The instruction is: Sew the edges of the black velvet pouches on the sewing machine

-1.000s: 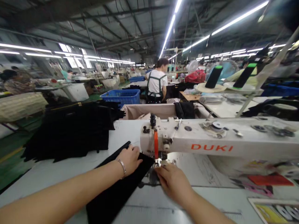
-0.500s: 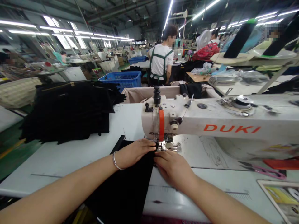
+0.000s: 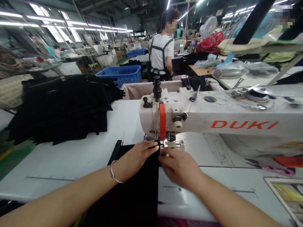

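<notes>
A piece of black fabric [image 3: 132, 189] lies under the needle area of a white sewing machine [image 3: 189, 110] and hangs over the table's front edge. My left hand [image 3: 138, 156] rests flat on it, fingers stretched toward the presser foot [image 3: 163, 144]. My right hand [image 3: 181, 164] is at the fabric's right edge just in front of the foot, thumb and fingers pinched together on that edge; the fingertips are partly hidden. A dark strip [image 3: 115, 151] shows along the fabric's far left side.
A stack of black fabric pieces [image 3: 61, 110] sits on the table's left. Pink-handled scissors [image 3: 276, 167] and a red object [image 3: 288, 161] lie right. Behind the machine are a cloth-lined bin [image 3: 139, 90], a blue crate [image 3: 123, 74] and a person in a white shirt [image 3: 161, 52].
The fabric has turned slightly, and its right edge now runs straighter toward the table's front. Both hands stay near the presser foot. The whole view has shifted a little.
</notes>
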{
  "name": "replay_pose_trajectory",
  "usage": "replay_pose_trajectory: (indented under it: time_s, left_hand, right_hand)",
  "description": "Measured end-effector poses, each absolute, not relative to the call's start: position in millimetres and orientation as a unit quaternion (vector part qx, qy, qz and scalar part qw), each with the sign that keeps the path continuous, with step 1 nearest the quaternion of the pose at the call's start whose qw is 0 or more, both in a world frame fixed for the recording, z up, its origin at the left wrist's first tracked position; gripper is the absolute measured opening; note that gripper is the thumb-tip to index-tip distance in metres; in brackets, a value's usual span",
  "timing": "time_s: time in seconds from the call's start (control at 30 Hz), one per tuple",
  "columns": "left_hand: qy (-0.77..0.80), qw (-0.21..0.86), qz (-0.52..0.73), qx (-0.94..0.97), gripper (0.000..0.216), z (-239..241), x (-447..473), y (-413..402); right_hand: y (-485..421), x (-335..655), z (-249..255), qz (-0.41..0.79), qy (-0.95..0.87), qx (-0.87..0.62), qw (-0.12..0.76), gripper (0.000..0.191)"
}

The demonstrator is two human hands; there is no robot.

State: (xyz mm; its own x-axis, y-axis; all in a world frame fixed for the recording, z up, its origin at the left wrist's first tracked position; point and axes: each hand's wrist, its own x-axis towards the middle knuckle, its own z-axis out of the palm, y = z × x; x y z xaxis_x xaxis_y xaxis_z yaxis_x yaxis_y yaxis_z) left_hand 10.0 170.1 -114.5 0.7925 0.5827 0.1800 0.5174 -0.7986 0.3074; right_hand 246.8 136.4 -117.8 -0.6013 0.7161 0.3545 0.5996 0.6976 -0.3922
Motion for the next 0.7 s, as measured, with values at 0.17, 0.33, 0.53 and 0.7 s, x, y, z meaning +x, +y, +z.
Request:
replay_pose_trajectory:
  time_s: [0.17, 0.33, 0.53, 0.7]
  left_hand:
    - [0.338, 0.070, 0.086, 0.935, 0.072, -103.2, 27.6, 144.9]
    - [0.325, 0.054, 0.058, 0.942, 0.042, -86.9, 36.0, 144.7]
    - [0.309, 0.073, 0.102, 0.943, 0.034, -82.2, 26.9, 153.8]
    - [0.278, 0.038, 0.046, 0.959, 0.032, -76.6, 38.5, 154.0]
  right_hand:
    - [132.7, 258.1, -111.4, 0.145, -0.906, -0.312, 0.247, 0.027]
    - [126.4, 256.6, -108.7, 0.143, -0.922, -0.277, 0.230, 0.019]
    - [122.1, 254.1, -111.0, 0.162, -0.916, -0.273, 0.245, 0.029]
    - [121.3, 253.7, -109.1, 0.169, -0.915, -0.280, 0.238, 0.015]
